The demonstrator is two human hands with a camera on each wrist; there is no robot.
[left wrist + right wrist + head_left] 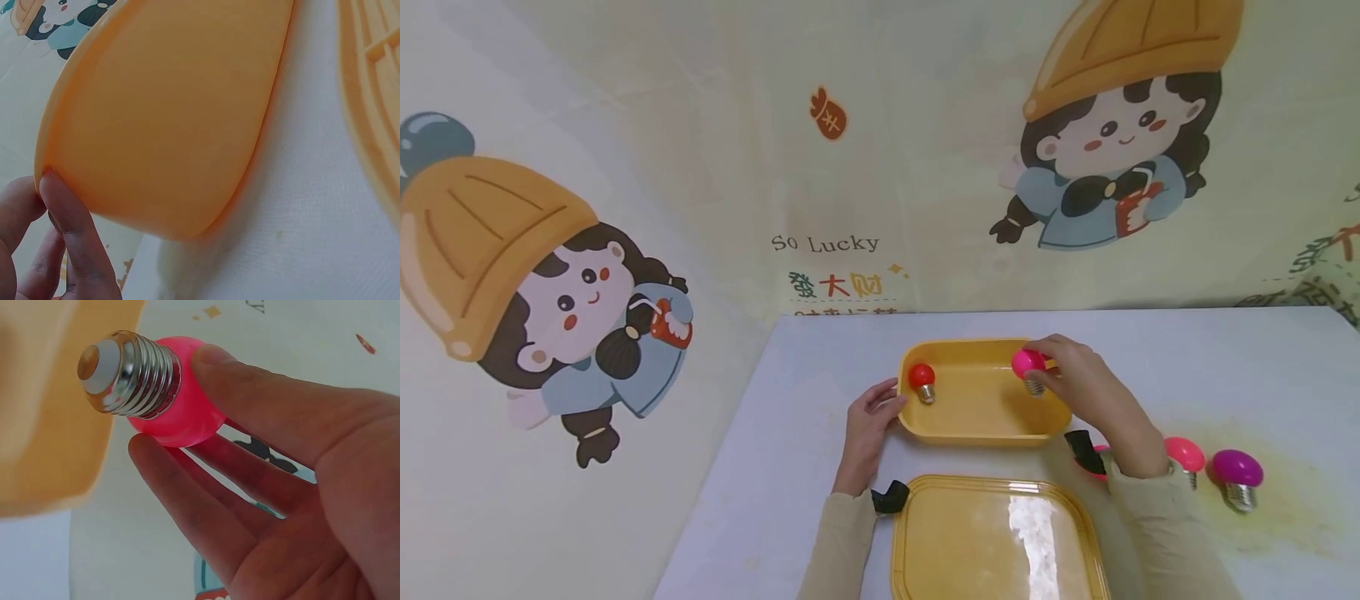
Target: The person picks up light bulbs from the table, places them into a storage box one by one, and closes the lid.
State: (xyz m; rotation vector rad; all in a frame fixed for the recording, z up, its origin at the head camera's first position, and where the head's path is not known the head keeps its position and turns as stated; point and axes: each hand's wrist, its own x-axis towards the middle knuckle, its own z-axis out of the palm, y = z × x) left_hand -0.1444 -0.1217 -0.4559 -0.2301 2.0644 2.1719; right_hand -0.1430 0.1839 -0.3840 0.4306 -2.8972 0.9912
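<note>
Pink bulb [1027, 363], base [1035, 385] downward, axis tilted, pinched by right hand [1082, 379], left hand [867, 425] pinching tub rim [966, 439]

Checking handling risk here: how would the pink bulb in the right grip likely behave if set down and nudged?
The pink bulb would probably roll, its head and metal screw base both being round. Its smooth-looking head might slip from a loose hold. It is likely stiff: the right grip makes no visible dent.
</note>
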